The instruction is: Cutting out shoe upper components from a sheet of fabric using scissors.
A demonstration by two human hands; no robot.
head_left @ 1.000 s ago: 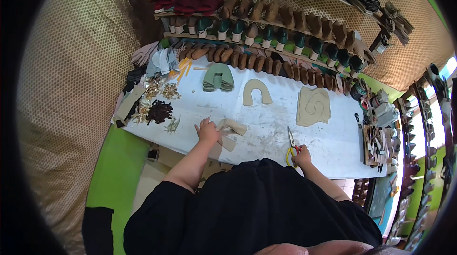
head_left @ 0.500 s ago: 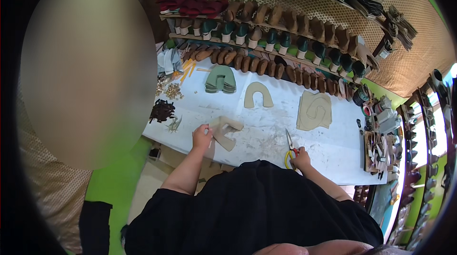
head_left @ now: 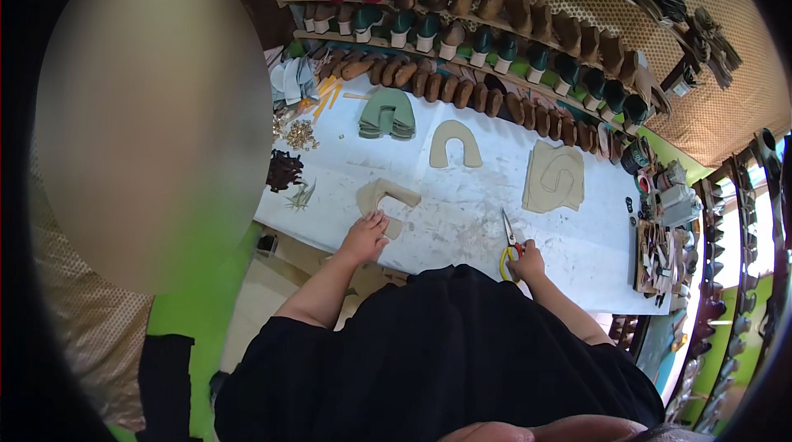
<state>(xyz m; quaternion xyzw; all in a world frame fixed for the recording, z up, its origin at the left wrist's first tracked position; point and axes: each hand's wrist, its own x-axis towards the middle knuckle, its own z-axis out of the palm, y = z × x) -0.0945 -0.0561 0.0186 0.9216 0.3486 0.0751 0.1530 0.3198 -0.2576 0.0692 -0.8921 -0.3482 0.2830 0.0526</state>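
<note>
My left hand (head_left: 365, 237) lies with its fingers flat over the lower end of a beige U-shaped cut piece (head_left: 375, 193) near the table's front edge. My right hand (head_left: 526, 260) is closed round the handles of scissors (head_left: 509, 233) with yellow and red grips; their blades point away from me and rest near the table top. Farther back lies another beige U-shaped piece (head_left: 455, 134), flat. Left of it is a stack of green U-shaped pieces (head_left: 386, 116). To the right are beige sheets (head_left: 551, 186), the top one with a curved outline drawn on it.
The white table (head_left: 445, 203) carries a dark heap of small pieces (head_left: 285, 170), gold-coloured bits (head_left: 299, 135) and yellow strips (head_left: 327, 102) at the left. Shoes on shelves (head_left: 462, 46) line the back. A box of tools (head_left: 653, 259) stands at the right edge. A blurred shape fills the left.
The beige U-shaped piece, blurred in motion before, now lies still, and my left hand has come down onto it. My right hand still holds the scissors. The view has shifted slightly.
</note>
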